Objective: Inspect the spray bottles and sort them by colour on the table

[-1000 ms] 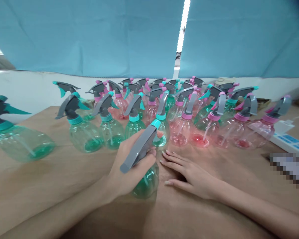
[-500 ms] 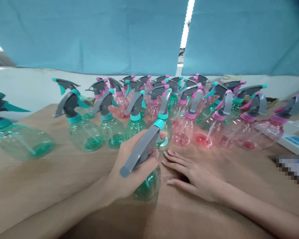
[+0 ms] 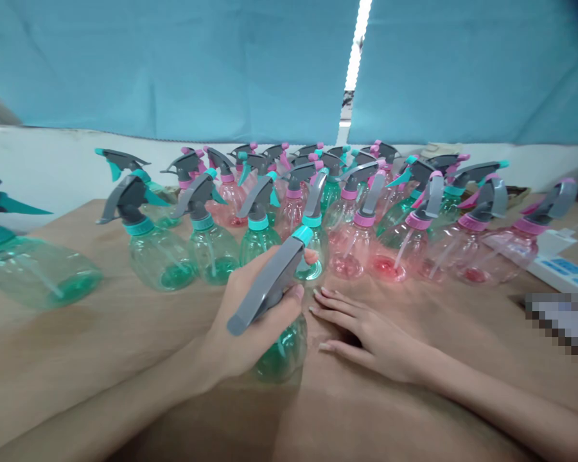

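My left hand (image 3: pixel 250 314) is wrapped round the neck of a green spray bottle (image 3: pixel 282 350) with a grey trigger head (image 3: pixel 267 285) and a teal nozzle. The bottle stands on the brown table (image 3: pixel 101 346) right in front of me. My right hand (image 3: pixel 366 330) lies flat on the table just right of the bottle, fingers stretched out and holding nothing. Behind both hands stand several green spray bottles (image 3: pixel 212 247) and several pink spray bottles (image 3: pixel 390 250), all with grey trigger heads.
One green bottle (image 3: pixel 33 269) stands apart at the far left. A white power strip (image 3: pixel 559 260) lies at the right edge, with a blurred patch below it. Blue curtains (image 3: pixel 173 64) hang behind a white ledge at the back.
Both hands and the held bottle stay put. Only the view has shifted slightly.
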### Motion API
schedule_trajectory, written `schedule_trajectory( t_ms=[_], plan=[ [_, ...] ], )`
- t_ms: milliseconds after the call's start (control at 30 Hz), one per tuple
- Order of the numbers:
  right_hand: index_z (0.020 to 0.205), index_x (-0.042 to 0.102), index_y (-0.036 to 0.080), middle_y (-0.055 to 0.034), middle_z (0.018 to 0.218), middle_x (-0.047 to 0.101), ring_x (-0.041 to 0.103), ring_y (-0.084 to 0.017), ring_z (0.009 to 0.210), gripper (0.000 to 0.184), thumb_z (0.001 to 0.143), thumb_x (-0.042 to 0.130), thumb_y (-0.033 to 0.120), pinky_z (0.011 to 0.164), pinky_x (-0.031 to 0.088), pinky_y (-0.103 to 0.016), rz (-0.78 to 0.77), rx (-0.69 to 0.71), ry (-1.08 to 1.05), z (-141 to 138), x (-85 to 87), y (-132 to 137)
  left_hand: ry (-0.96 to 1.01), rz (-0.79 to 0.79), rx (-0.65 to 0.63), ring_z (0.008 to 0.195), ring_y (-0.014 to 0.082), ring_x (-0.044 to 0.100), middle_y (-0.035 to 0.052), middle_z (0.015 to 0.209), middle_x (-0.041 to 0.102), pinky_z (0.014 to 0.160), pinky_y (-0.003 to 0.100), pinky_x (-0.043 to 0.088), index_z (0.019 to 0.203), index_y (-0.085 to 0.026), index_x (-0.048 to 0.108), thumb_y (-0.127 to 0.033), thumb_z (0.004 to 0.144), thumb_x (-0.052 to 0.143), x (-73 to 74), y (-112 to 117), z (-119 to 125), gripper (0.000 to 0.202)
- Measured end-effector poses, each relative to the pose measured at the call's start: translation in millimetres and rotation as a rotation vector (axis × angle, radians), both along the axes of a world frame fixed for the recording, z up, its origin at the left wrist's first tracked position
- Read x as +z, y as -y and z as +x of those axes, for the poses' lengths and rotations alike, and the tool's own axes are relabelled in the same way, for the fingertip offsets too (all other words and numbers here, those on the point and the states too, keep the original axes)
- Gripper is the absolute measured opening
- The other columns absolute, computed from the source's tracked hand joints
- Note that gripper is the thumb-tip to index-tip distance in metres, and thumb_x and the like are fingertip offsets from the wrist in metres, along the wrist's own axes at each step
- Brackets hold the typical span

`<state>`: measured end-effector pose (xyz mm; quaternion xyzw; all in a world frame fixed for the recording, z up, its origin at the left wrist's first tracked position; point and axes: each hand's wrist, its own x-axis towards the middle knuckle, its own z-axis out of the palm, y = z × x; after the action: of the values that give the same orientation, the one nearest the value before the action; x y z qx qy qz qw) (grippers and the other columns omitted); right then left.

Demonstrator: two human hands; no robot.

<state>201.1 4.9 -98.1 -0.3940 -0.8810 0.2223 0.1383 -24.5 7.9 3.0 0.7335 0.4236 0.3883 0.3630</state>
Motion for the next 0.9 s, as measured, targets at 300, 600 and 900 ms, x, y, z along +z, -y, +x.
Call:
schedule_trajectory(
  t_ms=[300,600,900],
  plan=[
    [0.148,0.038,0.022,-0.0059,0.155,0.033,0.026,-0.027,0.144,0.063,0.095,0.046,0.055,0.116,0.028,-0.049,0.003,0.000,-0.004,-0.4,0.6,0.2,-0.012,-0.004,0.006,0.047,0.0116,0.042,-0.0077,0.059,0.041,0.049,0.025,0.034,0.110,-0.025,0.060,-0.018,0.078,0.053,-4.7,-1.8,1.0,0.033],
    [0.148,0.039,0.023,-0.0045,0.155,0.033,0.026,-0.027,0.144,0.062,0.095,0.047,0.055,0.117,0.028,-0.048,0.001,-0.001,-0.012,0.1,0.0,0.1,-0.024,0.004,-0.006,0.048,0.0111,0.040,-0.0083,0.060,0.035,0.051,0.025,0.033,0.110,-0.025,0.059,-0.017,0.079,0.051,-1.7,-0.7,0.3,0.033],
    [0.147,0.039,0.023,-0.0048,0.155,0.033,0.026,-0.027,0.144,0.062,0.095,0.047,0.055,0.117,0.028,-0.047,0.006,0.001,-0.007,0.0,-0.9,-0.3,-0.009,-0.006,0.001,0.051,0.0113,0.041,-0.0070,0.064,0.041,0.051,0.025,0.034,0.111,-0.023,0.059,-0.017,0.078,0.053,-0.4,-0.3,-0.7,0.033]
  ],
)
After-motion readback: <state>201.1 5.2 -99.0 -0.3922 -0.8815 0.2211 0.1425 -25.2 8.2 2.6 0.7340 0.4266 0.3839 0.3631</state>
